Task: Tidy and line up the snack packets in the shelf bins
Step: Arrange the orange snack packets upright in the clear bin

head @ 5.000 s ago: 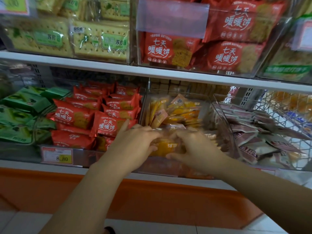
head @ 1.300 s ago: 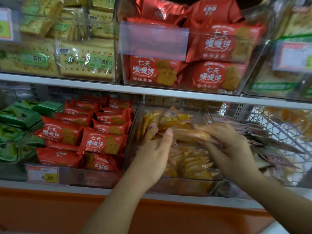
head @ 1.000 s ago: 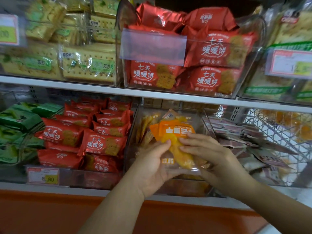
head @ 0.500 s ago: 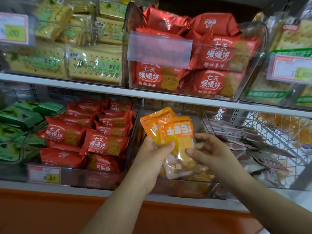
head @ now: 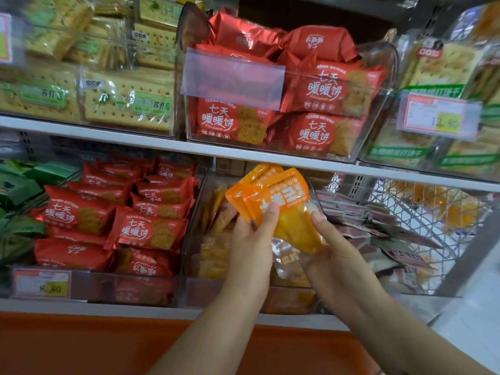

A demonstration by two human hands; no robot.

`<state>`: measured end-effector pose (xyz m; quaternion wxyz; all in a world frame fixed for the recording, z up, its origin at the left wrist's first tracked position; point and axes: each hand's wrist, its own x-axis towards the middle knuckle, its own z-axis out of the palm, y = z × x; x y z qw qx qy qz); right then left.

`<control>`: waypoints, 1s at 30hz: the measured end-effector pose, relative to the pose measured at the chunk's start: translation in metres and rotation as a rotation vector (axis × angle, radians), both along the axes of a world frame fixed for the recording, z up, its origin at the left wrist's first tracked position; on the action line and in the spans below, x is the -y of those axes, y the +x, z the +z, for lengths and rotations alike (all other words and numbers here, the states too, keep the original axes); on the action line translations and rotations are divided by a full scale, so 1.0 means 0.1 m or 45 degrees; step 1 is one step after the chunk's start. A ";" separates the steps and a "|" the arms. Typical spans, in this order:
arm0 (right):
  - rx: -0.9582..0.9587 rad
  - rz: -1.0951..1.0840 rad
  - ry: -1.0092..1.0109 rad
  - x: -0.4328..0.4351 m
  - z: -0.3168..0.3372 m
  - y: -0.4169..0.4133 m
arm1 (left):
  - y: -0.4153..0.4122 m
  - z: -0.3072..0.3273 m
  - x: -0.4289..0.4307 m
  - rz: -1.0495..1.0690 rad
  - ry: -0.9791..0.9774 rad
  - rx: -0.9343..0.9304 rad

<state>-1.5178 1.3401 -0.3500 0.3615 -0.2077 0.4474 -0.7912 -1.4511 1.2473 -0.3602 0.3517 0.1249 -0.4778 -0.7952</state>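
Orange packets [head: 278, 201], a small fanned stack with two orange tops showing and a clear lower half over yellow cake, are held up in both hands in front of the middle bin [head: 193, 239] on the lower shelf. Their tops lean up and to the left, just under the white shelf board [head: 108, 136]. The left hand [head: 250, 247] grips the stack from its left side, thumb pressed across the front of the foremost packet and the other fingers hidden behind. The right hand [head: 335, 258] grips the lower right edge, thumb on the front and fingers curled beneath the clear end. Inside the bin, behind its clear wall, more packets of the same colour lie loosely and blurred, some standing on edge at the back. Left of it, red packets [head: 147, 230] lie in overlapping rows in their own bin, which has a price tag [head: 40, 284] reading 8.80 on its front. Green packets [head: 16, 190] sit farther left. Right of the hands, flat brownish packets [head: 359, 220] are heaped by a wire basket [head: 422, 212]; whether they lie in it I cannot tell. On the upper shelf stand clear bins of crackers [head: 127, 104] and red bags [head: 319, 104].
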 end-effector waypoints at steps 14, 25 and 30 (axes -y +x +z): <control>0.009 -0.122 0.055 -0.34 -0.04 -0.21 | 0.02 0.07 -0.03 -0.275 -0.744 0.423; -1.265 -0.686 0.658 -0.66 0.25 -0.58 | -0.07 -0.06 0.46 0.125 -1.804 1.044; -1.894 -0.464 0.800 -0.49 0.28 -0.75 | -0.22 -0.07 0.36 -0.049 -1.984 1.206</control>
